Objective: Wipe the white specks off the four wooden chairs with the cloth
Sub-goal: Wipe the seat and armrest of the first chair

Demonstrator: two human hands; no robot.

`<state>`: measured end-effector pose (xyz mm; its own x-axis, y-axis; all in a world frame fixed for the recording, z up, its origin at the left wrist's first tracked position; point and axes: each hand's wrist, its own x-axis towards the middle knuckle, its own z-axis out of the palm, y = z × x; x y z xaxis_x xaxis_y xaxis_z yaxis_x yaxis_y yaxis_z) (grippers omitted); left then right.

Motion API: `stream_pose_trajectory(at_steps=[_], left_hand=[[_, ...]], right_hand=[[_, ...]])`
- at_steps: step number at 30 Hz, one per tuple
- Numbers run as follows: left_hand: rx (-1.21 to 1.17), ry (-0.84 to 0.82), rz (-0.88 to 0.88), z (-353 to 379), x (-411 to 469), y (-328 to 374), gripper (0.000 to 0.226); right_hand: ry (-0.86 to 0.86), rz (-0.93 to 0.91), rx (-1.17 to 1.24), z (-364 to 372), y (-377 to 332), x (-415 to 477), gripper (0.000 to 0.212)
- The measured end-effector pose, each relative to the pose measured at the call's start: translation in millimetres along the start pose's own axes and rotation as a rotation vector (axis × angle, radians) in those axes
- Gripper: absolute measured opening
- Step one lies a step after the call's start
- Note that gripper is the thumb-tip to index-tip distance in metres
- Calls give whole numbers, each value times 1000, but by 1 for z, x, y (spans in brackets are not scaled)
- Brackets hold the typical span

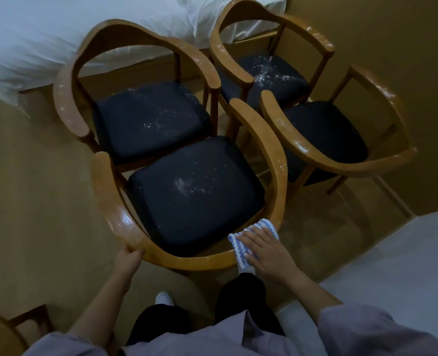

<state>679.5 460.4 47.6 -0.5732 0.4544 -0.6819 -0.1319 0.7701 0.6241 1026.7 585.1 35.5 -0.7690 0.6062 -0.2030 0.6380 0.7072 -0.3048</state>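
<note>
Wiping hand: your right hand [266, 255] lies flat, fingers straight and spread, pressing the striped cloth [241, 249] onto the back rail [187, 262] of the nearest chair [272, 155]; it grips nothing.
Steadying hand: your left hand [129, 255] curls its fingers round the same rail at its left bend, holding the chair.
Cloth: draped over the rail's right bend, under your palm, one end hanging down the outer side.
Rail axis: it curves from the cloth leftward to your left hand, and forward along the right armrest; follow that line.
White specks: the thickest patch [187, 187] sits mid-seat, ahead and left of the cloth, inside the rail; your right hand is the nearer one.
Other chairs: the far-left chair [148, 122], far-right chair [264, 70] and right-side chair [323, 134] stand beyond; the two far seats are plainly speckled, so probably not yet wiped.
</note>
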Motion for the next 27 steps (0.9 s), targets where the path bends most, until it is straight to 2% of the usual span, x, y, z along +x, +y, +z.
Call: stream_pose_trajectory(at_steps=[3,5,8,10,13,18,20,23,27], left_hand=[[51,40,-10,10,-4,1,39],[167,75,14,17,-7,1,42],[539,145,64,36,-14,0,65],[674,170,169,55,-27,4,76],[705,84,333,81,-44,8,81],[862,-194,548,120,-62,0,101],[920,-243,559,132,-68,-3,100],[917,-234,498,146,-79,-4,103],[832,-157,414,157,-88,-5,117]], right_hand=[[48,6,63,-5,17,3,52],[86,11,78,-3,17,5,51],[124,20,74,4,10,4,49],[91,-25,59,4,15,3,52],[9,-128,60,-4,38,7,53],[-65,-210,113,-15,82,18,54],[-111,-226,123,-21,101,24,58],[-141,-227,139,-29,117,30,62],[-64,-204,143,-18,107,24,59]])
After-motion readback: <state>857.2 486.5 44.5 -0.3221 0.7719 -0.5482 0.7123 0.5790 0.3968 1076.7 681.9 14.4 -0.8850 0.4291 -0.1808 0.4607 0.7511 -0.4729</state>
